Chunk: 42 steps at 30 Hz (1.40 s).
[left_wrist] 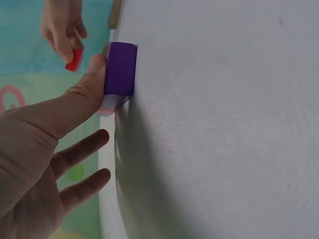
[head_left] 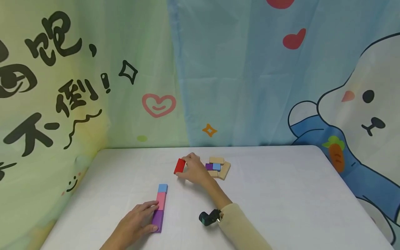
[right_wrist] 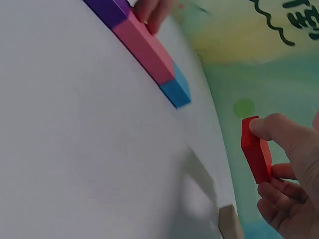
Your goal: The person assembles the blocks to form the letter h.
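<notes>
My right hand pinches a red block between thumb and fingertips, over the far part of the table. In the right wrist view the red block is tilted, held at its ends. My left hand rests beside a straight row of blocks. Its thumb touches the purple block at the near end, and its fingertips reach the pink block. A light blue block forms the row's far end. Seen from the left wrist, the thumb presses along the purple block while two lower fingers stick out straight.
Right of my right hand lies a cluster of several wooden blocks around a small purple block and a small blue block. A white cloth covers the table. Behind it hangs a printed curtain.
</notes>
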### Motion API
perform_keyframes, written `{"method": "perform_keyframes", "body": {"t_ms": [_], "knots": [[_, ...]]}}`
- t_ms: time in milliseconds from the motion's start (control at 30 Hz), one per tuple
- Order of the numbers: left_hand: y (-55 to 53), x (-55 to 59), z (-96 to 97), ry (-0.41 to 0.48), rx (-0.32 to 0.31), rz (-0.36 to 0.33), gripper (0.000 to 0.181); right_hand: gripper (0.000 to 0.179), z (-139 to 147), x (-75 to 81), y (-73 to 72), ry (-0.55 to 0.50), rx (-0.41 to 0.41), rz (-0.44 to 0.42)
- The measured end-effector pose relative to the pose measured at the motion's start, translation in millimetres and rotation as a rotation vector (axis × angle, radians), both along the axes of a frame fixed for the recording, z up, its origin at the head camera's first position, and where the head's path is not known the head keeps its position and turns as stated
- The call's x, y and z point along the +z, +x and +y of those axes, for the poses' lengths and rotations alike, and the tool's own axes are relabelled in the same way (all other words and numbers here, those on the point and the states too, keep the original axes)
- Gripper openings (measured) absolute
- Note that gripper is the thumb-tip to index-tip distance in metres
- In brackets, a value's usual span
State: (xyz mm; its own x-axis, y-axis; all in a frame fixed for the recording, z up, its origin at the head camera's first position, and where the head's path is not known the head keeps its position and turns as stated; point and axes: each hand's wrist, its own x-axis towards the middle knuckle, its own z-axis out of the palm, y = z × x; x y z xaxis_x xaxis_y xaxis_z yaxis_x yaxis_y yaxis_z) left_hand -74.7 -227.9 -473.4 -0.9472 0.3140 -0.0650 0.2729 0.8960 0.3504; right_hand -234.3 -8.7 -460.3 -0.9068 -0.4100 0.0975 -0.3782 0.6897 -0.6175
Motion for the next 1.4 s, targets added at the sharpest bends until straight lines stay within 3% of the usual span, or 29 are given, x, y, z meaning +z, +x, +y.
{"method": "perform_keyframes", "body": {"t_ms": [167,300,467,667,867,1033,1233,1400], "knots": [[-2.6,-0.3,0.6,0.03,0.026,-0.061,0.07,0.059,-16,-4.8,8.4,0.105,0.105,0.018],[-3.1,-2.8,-1.9,0.052,0.026,-0.054,0.071,0.058,-25,-9.5,12.2,0.159,0.145,0.057],[-4.1,-6.1,-5.8,0.053,-0.016,0.003,0.071,0.056,-30,-13.0,13.7,0.158,0.155,0.067],[-7.8,-5.6,-8.9,0.06,-0.043,-0.034,0.075,0.055,-35,-16.3,12.1,0.115,0.177,0.039],[-9.7,-2.2,-10.1,0.074,-0.095,0.037,0.073,0.055,-40,-15.8,10.4,0.108,0.168,0.055],[-10.4,-2.5,-10.4,0.096,-0.079,-0.008,0.075,0.056,-44,-14.4,9.1,0.141,0.164,0.067],[-8.4,-5.2,-11.7,0.106,-0.099,0.01,0.071,0.055,-49,-14.2,6.8,0.147,0.176,0.064],[-8.3,-5.5,-11.3,0.126,-0.1,-0.06,0.063,0.057,-54,-16.6,6.5,0.174,0.175,0.06]]}}
